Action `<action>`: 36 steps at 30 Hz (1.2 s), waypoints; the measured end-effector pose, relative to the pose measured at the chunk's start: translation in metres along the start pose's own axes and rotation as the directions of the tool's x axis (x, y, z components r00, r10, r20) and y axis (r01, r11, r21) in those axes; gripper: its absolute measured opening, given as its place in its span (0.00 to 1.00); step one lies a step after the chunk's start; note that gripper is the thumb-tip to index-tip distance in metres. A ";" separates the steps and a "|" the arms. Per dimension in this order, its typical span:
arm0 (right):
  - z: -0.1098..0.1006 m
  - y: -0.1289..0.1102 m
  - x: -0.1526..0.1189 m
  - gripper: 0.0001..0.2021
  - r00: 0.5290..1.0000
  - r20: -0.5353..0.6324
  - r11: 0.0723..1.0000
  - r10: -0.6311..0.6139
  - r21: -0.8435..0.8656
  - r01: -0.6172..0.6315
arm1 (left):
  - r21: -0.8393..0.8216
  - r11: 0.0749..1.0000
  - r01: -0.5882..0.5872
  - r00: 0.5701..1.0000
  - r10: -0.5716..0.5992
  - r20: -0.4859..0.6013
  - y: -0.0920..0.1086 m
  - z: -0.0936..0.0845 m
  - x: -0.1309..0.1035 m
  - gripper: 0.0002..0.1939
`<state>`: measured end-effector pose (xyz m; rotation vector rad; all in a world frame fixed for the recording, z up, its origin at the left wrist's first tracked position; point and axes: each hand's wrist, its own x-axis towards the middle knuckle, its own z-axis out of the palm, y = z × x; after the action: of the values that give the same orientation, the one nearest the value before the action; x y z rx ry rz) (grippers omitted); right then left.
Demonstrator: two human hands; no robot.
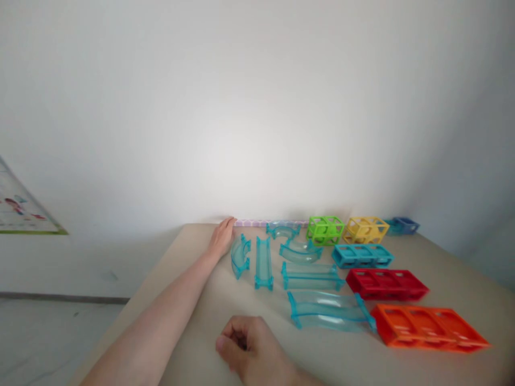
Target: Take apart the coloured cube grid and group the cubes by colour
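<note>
At the table's back edge my left hand (222,236) is closed on the left end of a purple-and-white patterned strip (253,223) lying along the wall; its thumb is hidden. My right hand (253,348) hovers low over the near part of the table, its fingers curled into a loose fist, with nothing visible inside. Between and beyond the hands lie clear blue plastic track pieces: a curved track (240,256) beside my left hand, a straight track (264,262), a wide track (311,276), and a wavy track (330,311) nearest my right hand.
Open-sided block frames stand to the right: green (325,230), yellow (366,230), blue (362,256), red (386,284) and orange (428,328). More curved tracks (301,252) lie behind. A dark blue piece (405,225) sits at the far right. The wall (257,134) borders the table's back.
</note>
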<state>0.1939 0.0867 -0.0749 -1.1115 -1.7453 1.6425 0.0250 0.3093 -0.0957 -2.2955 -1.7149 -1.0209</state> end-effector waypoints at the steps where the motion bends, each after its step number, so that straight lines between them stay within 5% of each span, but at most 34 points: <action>1: 0.000 -0.001 0.000 0.09 1.000 0.001 1.000 0.004 -0.003 -0.004 | 0.007 1.000 -0.004 1.000 0.004 0.018 0.000 0.003 0.006 0.20; 10: -0.002 0.005 0.001 0.08 1.000 0.009 0.999 -0.005 -0.042 0.006 | 0.085 0.992 0.093 0.996 -0.094 0.007 -0.015 0.018 0.021 0.09; 19: -0.001 0.004 0.002 0.09 1.000 -0.008 0.999 0.019 -0.046 -0.020 | 0.010 0.985 0.175 0.955 -0.167 -0.245 -0.024 0.003 0.012 0.08; 27: 0.001 0.009 0.004 0.17 0.999 -0.023 0.998 -0.037 0.043 0.038 | -0.105 0.972 0.209 0.857 -0.234 -0.459 -0.025 -0.016 -0.005 0.06; 31: -0.001 0.005 0.007 0.29 1.000 0.001 0.961 0.021 0.276 -0.020 | -0.169 0.964 0.203 0.802 -0.263 -0.536 -0.014 -0.029 -0.032 0.06; 36: -0.011 -0.004 0.008 0.38 0.994 0.104 0.677 0.029 0.729 -0.096 | -0.231 0.961 0.153 0.763 -0.263 -0.591 0.014 -0.052 -0.077 0.08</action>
<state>0.1979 0.0994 -0.0704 -0.7038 -0.8866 2.1661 0.0027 0.2180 -0.0946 -1.5617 -1.6442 -1.7796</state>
